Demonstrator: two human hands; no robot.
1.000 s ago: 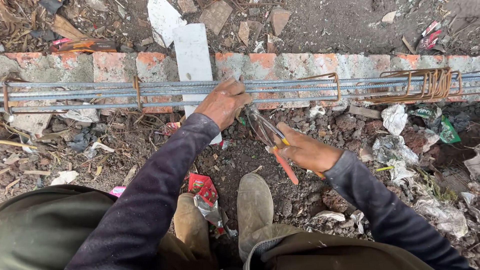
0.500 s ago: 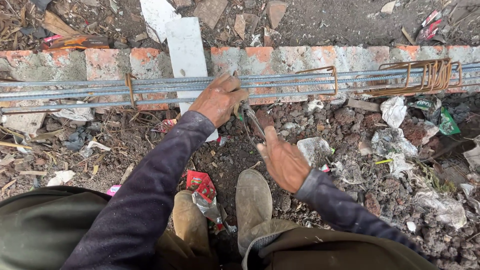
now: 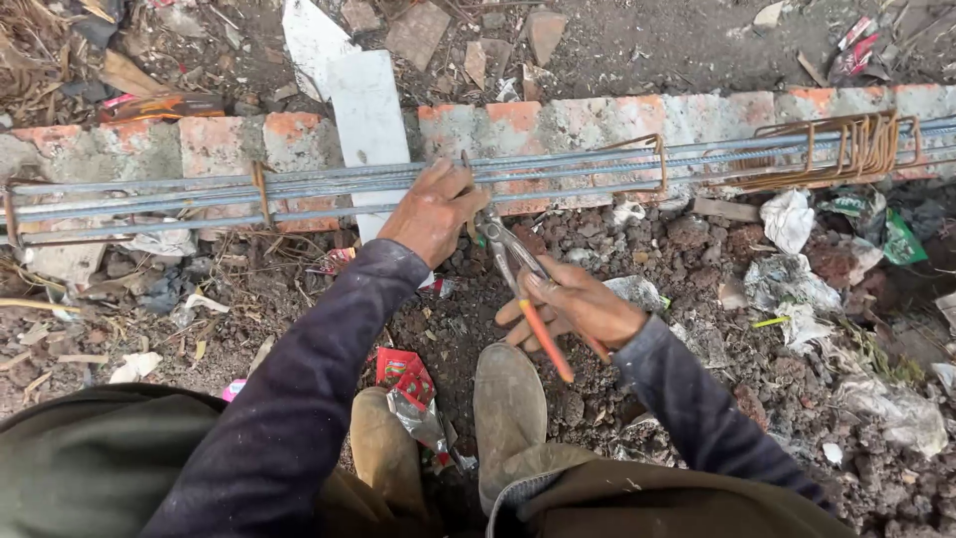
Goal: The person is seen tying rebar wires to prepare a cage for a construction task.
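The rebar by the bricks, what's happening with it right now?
A person crouches over a bundle of steel rods lying along a brick edge. The left hand rests on the rods. The right hand holds orange-handled pliers, their nose up at the rods beside the left hand. Loose wire stirrups sit farther right.

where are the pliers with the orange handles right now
In the head view, the pliers sit just right of centre, gripped by the right hand, their tip up at the rebar bundle beside the left hand.
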